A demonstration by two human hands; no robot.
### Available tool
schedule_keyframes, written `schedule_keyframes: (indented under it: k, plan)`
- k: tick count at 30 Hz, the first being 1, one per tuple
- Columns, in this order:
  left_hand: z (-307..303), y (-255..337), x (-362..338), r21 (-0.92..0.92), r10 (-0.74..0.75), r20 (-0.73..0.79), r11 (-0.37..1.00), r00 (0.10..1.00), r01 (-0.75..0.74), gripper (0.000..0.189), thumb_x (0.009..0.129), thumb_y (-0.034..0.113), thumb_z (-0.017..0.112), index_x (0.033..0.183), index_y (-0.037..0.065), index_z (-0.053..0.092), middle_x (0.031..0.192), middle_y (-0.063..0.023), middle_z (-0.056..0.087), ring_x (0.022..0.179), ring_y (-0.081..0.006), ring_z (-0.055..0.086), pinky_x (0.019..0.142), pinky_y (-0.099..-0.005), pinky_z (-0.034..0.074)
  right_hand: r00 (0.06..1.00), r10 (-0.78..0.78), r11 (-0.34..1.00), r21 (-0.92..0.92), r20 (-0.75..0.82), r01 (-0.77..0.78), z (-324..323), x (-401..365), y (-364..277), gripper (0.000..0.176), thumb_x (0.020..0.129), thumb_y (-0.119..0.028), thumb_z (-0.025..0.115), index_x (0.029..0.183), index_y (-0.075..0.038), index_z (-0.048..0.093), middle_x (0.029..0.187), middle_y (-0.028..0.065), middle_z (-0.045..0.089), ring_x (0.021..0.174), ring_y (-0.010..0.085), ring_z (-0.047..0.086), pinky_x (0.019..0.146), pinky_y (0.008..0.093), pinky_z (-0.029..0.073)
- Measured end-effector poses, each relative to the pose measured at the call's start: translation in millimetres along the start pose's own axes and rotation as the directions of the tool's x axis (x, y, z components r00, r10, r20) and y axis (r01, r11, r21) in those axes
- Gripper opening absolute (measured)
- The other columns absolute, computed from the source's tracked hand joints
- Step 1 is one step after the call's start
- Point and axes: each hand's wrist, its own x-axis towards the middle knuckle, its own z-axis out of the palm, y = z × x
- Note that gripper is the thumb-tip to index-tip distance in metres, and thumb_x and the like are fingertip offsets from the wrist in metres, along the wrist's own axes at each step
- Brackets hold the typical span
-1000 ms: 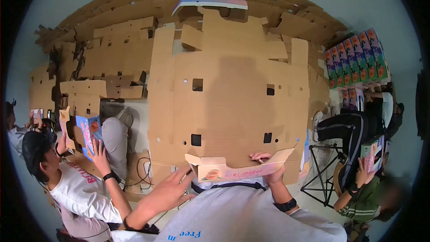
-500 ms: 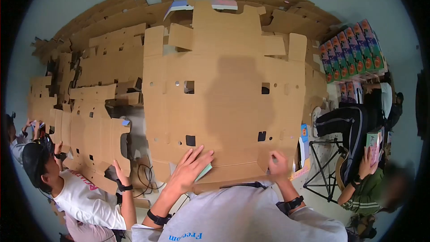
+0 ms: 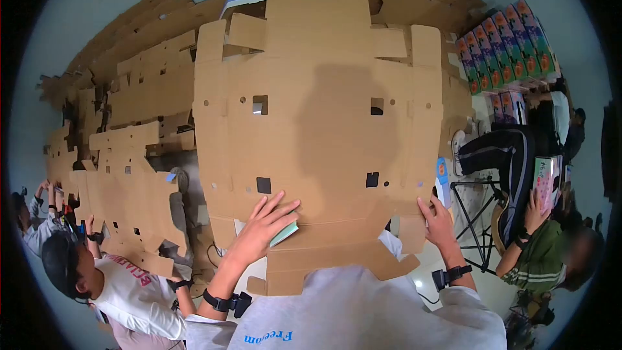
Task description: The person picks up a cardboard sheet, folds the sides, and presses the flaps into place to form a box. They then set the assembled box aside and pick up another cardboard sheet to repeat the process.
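Observation:
A large flat sheet of brown die-cut cardboard with square holes and folded flaps lies before me. My left hand rests on its near left part, fingers stretched over the surface. A small green card-like piece is tucked under that palm; its far side is hidden. My right hand is at the sheet's near right edge, fingertips bent over the rim, thumb hidden. Between the hands, the front flap extends toward my shirt, with a whitish scrap showing through a gap by its right end.
More cardboard sheets are on the left, where a person in a white shirt works. Colourful boxes are stacked at right. A seated person in green holds a pink-green box near a black-framed stool.
My right hand has moved right from the front flap to the sheet's edge. The front flap lies further out toward me. My left hand has shifted slightly left with the green piece.

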Motion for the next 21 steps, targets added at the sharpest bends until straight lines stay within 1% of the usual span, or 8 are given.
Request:
schedule_keyframes:
  k: [4,7,11,12,16,17,19,21]
  plan:
    - [4.5,1.3,1.0,0.034,-0.008,0.027,0.999,1.0,0.007,0.072,0.073,-0.013,0.073,0.138,0.017,0.064,0.165,0.0012,0.048,0.16,-0.0315,0.028,0.132,-0.0567,0.022,0.995,0.038,0.979,0.202,-0.093,-0.018,-20.3,9.0,-3.5,0.069,0.065,-0.001,0.086,0.132,-0.013,0.073,0.12,0.0131,0.07,0.1,0.0366,0.07,0.086,0.0439,0.058]
    - [12.3,-2.2,-0.1,0.024,-0.012,0.024,1.0,1.0,0.011,0.073,0.072,-0.014,0.074,0.138,0.017,0.064,0.165,0.0014,0.048,0.161,-0.0317,0.028,0.133,-0.0569,0.021,0.989,0.104,0.935,0.348,-0.104,-0.062,-24.5,22.6,-5.4,0.063,0.07,-0.005,0.088,0.131,-0.009,0.072,0.116,0.0158,0.073,0.097,0.0367,0.073,0.086,0.042,0.059]
    - [21.8,-9.1,-3.5,0.028,0.005,0.028,1.0,1.0,-0.006,0.059,0.08,0.012,0.08,0.137,0.017,0.064,0.168,-0.0011,0.045,0.162,-0.0353,0.024,0.131,-0.061,0.015,0.892,0.395,0.802,0.556,-0.219,-0.219,-21.4,34.5,-43.5,0.062,0.078,-0.008,0.087,0.136,-0.003,0.065,0.108,0.0216,0.075,0.1,0.0341,0.075,0.088,0.0378,0.059]
    - [20.7,-5.6,-2.2,0.031,-0.002,0.032,1.0,1.0,0.001,0.059,0.081,0.013,0.08,0.137,0.017,0.065,0.168,-0.0009,0.044,0.162,-0.0352,0.023,0.131,-0.0612,0.015,0.931,0.25,0.895,0.431,-0.268,-0.117,-23.1,37.9,-49.2,0.062,0.08,-0.007,0.083,0.138,-0.003,0.063,0.092,0.019,0.073,0.08,0.0287,0.074,0.076,0.037,0.058]
    - [18.3,6.0,5.7,0.04,0.004,0.052,0.999,0.999,-0.006,0.055,0.082,0.019,0.08,0.136,0.019,0.065,0.169,-0.0005,0.042,0.163,-0.0351,0.022,0.131,-0.0615,0.014,0.965,0.102,0.886,0.463,-0.241,0.022,-49.4,50.4,-83.1,0.054,0.078,-0.003,0.078,0.131,-0.003,0.068,0.07,0.0104,0.064,0.054,0.0213,0.061,0.056,0.0329,0.05]
    - [17.5,9.1,7.3,0.055,0.0,0.054,0.998,0.999,-0.003,0.06,0.078,0.007,0.077,0.136,0.019,0.065,0.169,0.0002,0.042,0.163,-0.0339,0.022,0.132,-0.0602,0.016,0.966,0.07,0.877,0.477,-0.249,0.06,-57.4,53.5,-91.8,0.051,0.077,-0.002,0.076,0.127,-0.004,0.07,0.065,0.0086,0.062,0.049,0.0198,0.058,0.052,0.0318,0.048]
    - [17.9,13.4,10.5,0.081,-0.007,0.051,0.997,0.999,0.002,0.074,0.071,-0.015,0.07,0.136,0.019,0.065,0.169,0.0014,0.041,0.162,-0.0314,0.023,0.133,-0.0576,0.019,0.98,-0.002,0.88,0.466,-0.197,0.095,-78.5,55.1,-104.0,0.044,0.078,-0.002,0.076,0.122,-0.003,0.071,0.08,0.015,0.074,0.058,0.0258,0.069,0.059,0.0344,0.054]
    - [24.0,16.8,14.8,0.073,0.031,0.042,0.997,0.999,-0.034,0.071,0.073,-0.013,0.069,0.136,0.02,0.065,0.169,0.0011,0.041,0.162,-0.0311,0.024,0.133,-0.057,0.02,0.975,-0.082,0.86,0.479,-0.208,0.175,-92.8,64.8,-118.8,0.041,0.075,-0.003,0.077,0.116,-0.005,0.075,0.065,0.0087,0.064,0.049,0.0216,0.061,0.051,0.0325,0.049]
